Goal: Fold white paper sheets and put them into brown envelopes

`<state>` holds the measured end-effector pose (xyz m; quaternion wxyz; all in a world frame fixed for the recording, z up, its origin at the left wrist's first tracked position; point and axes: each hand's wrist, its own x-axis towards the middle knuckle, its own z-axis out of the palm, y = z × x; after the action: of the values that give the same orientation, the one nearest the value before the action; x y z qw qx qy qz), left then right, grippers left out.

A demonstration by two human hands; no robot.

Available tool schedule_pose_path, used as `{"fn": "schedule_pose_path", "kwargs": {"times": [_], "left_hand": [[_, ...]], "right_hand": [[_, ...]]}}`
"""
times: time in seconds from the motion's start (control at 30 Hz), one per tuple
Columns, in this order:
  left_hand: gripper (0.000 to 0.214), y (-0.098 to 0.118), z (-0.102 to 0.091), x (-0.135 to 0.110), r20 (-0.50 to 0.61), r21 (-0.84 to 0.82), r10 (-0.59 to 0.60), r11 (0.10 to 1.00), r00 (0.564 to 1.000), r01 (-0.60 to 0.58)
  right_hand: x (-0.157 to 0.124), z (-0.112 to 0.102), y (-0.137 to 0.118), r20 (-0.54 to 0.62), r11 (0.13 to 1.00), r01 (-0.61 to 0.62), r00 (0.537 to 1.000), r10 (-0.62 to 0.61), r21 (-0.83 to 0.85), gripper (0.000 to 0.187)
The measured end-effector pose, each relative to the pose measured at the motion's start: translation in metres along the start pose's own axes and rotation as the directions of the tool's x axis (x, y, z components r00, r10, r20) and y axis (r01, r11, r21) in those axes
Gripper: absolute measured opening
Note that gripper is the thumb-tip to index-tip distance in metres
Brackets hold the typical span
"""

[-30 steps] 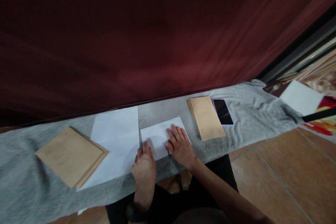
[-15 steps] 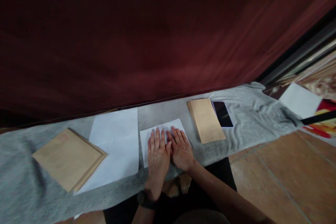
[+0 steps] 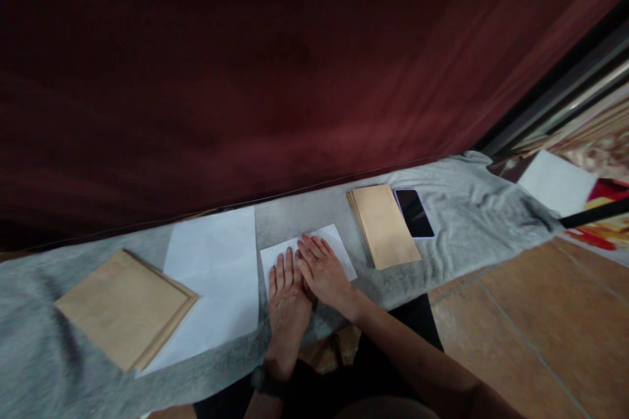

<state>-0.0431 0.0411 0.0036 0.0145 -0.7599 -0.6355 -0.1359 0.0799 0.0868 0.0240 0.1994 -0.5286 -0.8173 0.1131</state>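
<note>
Both of my hands lie flat on a small folded white sheet (image 3: 335, 245) on the grey cloth (image 3: 462, 209). My left hand (image 3: 286, 298) presses the sheet's left part with fingers stretched out. My right hand (image 3: 322, 268) rests on the middle of the sheet, fingers extended, its edge overlapping my left hand's fingers. Neither hand grips anything.
A larger white sheet (image 3: 211, 275) lies left of the folded one, and a stack of brown envelopes (image 3: 122, 304) lies further left. Right of my hands are a second stack of brown envelopes (image 3: 383, 226) and a black phone (image 3: 414, 213). A dark red curtain (image 3: 295, 65) hangs behind.
My left hand moved from the sheet's left edge onto the sheet, flat beside my right hand. My right hand then slid left across the sheet and now overlaps the left hand.
</note>
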Motion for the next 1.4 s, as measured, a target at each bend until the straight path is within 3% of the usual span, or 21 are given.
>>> {"fn": "schedule_pose_path", "kwargs": {"times": [0.1, 0.43, 0.63, 0.77, 1.07, 1.33, 1.4], "left_hand": [[0.058, -0.001, 0.001, 0.0, -0.003, 0.01, 0.013, 1.0, 1.0, -0.013], [0.054, 0.002, 0.006, 0.001, -0.105, -0.042, -0.055, 0.998, 0.993, 0.051], [0.055, 0.023, 0.016, 0.027, -0.105, -0.062, 0.004, 0.998, 0.994, -0.01], [0.057, 0.021, 0.017, 0.037, -0.084, -0.052, -0.013, 0.999, 0.996, 0.009], [0.062, 0.002, 0.008, 0.006, -0.143, -0.04, -0.18, 0.984, 0.973, 0.176], [0.061, 0.004, 0.007, 0.006, -0.131, -0.039, -0.169, 0.986, 0.977, 0.165], [0.059, 0.003, 0.006, 0.005, -0.115, -0.031, -0.166, 0.986, 0.979, 0.164]], "right_hand": [[0.004, 0.008, 0.002, 0.009, 0.999, 0.044, 0.999, -0.044, -0.021, 0.047], [-0.02, 0.007, 0.036, -0.098, 0.982, -0.093, 0.992, 0.078, -0.166, 0.056], [-0.023, 0.002, 0.037, -0.048, 0.978, -0.076, 0.996, 0.068, -0.193, 0.057], [-0.022, 0.005, 0.037, -0.06, 0.978, -0.095, 0.995, 0.085, -0.183, 0.057], [-0.023, 0.01, 0.038, -0.115, 0.98, -0.106, 0.99, 0.088, -0.166, 0.056], [-0.01, 0.002, 0.023, -0.064, 0.977, -0.17, 0.985, 0.163, -0.131, 0.053], [-0.005, 0.004, 0.013, -0.048, 0.987, -0.129, 0.991, 0.125, -0.091, 0.052]]}}
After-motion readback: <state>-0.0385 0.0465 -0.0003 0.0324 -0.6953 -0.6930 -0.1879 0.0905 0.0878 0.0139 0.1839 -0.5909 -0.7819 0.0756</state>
